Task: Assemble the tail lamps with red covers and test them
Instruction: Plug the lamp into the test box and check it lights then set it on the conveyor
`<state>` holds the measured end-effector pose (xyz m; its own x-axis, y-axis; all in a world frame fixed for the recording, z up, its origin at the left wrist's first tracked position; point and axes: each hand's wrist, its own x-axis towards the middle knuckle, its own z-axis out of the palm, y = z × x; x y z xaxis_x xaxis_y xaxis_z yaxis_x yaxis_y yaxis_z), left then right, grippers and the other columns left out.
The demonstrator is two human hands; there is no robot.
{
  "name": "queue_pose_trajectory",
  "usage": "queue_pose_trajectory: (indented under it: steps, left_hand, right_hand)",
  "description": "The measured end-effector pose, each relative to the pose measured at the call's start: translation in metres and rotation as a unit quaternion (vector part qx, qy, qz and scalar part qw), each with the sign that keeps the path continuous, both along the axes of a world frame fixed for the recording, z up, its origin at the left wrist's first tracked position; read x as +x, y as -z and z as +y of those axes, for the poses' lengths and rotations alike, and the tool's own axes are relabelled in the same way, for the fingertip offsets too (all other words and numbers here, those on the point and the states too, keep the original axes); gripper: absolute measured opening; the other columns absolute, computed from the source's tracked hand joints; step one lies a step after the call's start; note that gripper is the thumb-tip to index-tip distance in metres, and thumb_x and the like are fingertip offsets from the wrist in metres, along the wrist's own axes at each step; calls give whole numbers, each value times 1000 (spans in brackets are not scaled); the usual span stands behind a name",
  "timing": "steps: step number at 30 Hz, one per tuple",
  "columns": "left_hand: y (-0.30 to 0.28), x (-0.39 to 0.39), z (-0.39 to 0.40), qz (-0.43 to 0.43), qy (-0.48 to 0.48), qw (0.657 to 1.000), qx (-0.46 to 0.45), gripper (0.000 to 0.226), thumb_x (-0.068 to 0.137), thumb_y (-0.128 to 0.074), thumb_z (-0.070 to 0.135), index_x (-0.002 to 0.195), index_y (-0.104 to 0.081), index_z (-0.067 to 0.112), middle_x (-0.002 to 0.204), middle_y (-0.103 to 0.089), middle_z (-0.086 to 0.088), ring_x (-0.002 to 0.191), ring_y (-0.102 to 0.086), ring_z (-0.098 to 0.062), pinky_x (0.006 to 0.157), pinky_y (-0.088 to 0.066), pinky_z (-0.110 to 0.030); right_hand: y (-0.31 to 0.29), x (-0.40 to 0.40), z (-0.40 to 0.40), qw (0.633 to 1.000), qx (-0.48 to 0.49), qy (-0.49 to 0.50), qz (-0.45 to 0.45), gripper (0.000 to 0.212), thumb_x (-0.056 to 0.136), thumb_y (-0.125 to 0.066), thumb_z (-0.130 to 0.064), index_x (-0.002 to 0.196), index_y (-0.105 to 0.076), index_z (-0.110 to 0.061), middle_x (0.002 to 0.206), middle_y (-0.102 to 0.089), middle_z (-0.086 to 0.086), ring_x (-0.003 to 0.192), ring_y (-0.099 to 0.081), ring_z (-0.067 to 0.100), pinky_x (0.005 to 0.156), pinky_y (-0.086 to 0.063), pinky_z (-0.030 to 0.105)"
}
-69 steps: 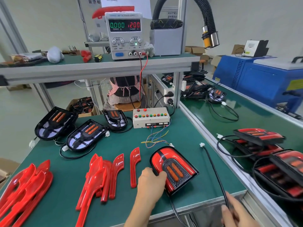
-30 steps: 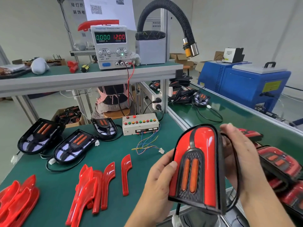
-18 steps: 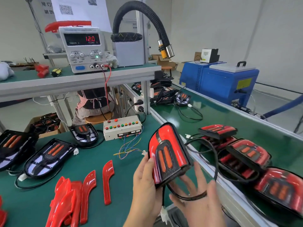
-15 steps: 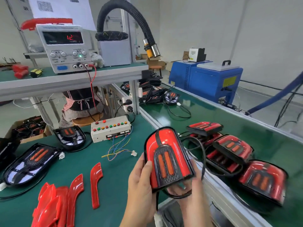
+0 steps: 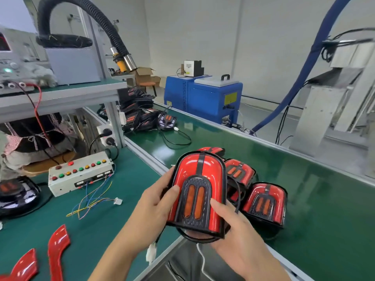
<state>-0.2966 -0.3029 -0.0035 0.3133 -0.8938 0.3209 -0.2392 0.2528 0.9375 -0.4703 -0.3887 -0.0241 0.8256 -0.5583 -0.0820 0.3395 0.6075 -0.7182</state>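
Note:
I hold an assembled tail lamp point(image 5: 197, 189) with red covers and two orange strips upright in both hands, over the gap between bench and conveyor. My left hand point(image 5: 156, 203) grips its left edge, thumb on the cover. My right hand point(image 5: 233, 226) cups its lower right side and underside, with the black cable looped beneath. The cable's white plug point(image 5: 151, 253) dangles below. Several finished red lamps point(image 5: 263, 201) lie on the green conveyor point(image 5: 324, 199) just behind it.
A white test box point(image 5: 80, 175) with coloured buttons and loose wires sits on the green bench point(image 5: 97, 230). Loose red covers point(image 5: 57, 246) lie at lower left, a black lamp base point(image 5: 14, 191) at far left. More lamps point(image 5: 146, 118) pile up far along the conveyor, near a blue machine point(image 5: 203, 94).
I picked the lamp up from the bench and gathered its cable. My view and the lamp have swung right, toward the conveyor and its pile of finished lamps.

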Motion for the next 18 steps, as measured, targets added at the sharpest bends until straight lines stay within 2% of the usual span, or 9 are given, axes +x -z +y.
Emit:
queue_pose_trajectory:
  steps: [2, 4, 6, 8, 9, 10, 13, 16, 18]
  left_hand:
    - [-11, -5, -26, -8, 11, 1000, 18, 41, 109, -43, 17, 146, -50, 33, 133, -66, 15, 124, -61, -6, 100, -49, -18]
    - [-19, -17, -54, 10, 16, 999, 43, 41, 109, -43, 19, 148, -49, 30, 133, -66, 15, 125, -61, -7, 107, -48, -29]
    - [-22, -35, -80, -3, -15, 998, 67, 37, 108, -43, 29, 143, -55, 28, 132, -66, 16, 124, -60, -6, 111, -44, -35]
    - [-19, -56, -97, -52, -44, 994, 81, 32, 107, -40, 44, 121, -67, 32, 114, -69, 24, 111, -61, 3, 102, -46, -34]
    - [-16, -67, -101, -71, -45, 992, 91, 33, 105, -38, 51, 106, -67, 36, 101, -69, 26, 99, -61, 5, 92, -46, -31]
    - [-11, -77, -103, -84, -43, 990, 103, 35, 103, -36, 57, 100, -65, 37, 94, -68, 24, 93, -60, 4, 87, -47, -29]
    - [14, -96, -106, -118, -34, 979, 162, 43, 98, -40, 61, 114, -63, 28, 91, -66, 17, 89, -60, -2, 82, -48, -26]
    - [43, -104, -109, -114, -10, 966, 232, 41, 101, -50, 48, 132, -57, 22, 103, -61, 17, 98, -58, -3, 84, -44, -19]
    - [57, -110, -107, -88, 13, 962, 257, 41, 101, -52, 43, 135, -57, 20, 113, -60, 14, 105, -58, -4, 85, -40, -14]
  right_hand:
    - [-2, -2, -9, 998, 25, 54, -10, 51, 88, -74, -17, 137, -62, -9, 137, -63, 23, 126, -61, 43, 103, -52, 56]
    - [-7, -5, -21, 992, 40, 118, -5, 48, 87, -66, -18, 134, -65, -6, 131, -67, 23, 119, -66, 42, 95, -57, 55]
    - [-12, -14, -34, 983, 47, 177, -7, 46, 86, -64, -21, 129, -68, -5, 129, -68, 22, 119, -67, 40, 102, -52, 55]
    - [-14, -30, -50, 970, 57, 237, -14, 44, 84, -64, -21, 124, -72, -5, 128, -69, 22, 116, -68, 39, 104, -48, 54]
    - [-13, -39, -58, 962, 60, 266, -9, 44, 82, -64, -21, 122, -73, -6, 127, -70, 21, 113, -70, 37, 102, -49, 52]
    - [-12, -49, -66, 955, 62, 291, -2, 42, 81, -64, -21, 119, -75, -8, 126, -70, 21, 110, -71, 36, 98, -51, 50]
    - [-2, -77, -89, 940, 69, 333, 37, 30, 79, -65, -20, 102, -81, -10, 120, -73, 20, 108, -72, 38, 94, -53, 52]
    - [10, -90, -108, 922, 72, 354, 139, 30, 90, -62, -17, 116, -73, -8, 120, -73, 20, 116, -68, 39, 103, -50, 55]
    - [15, -89, -116, 915, 51, 346, 199, 32, 93, -61, -17, 121, -70, -4, 118, -74, 21, 115, -67, 39, 105, -49, 53]
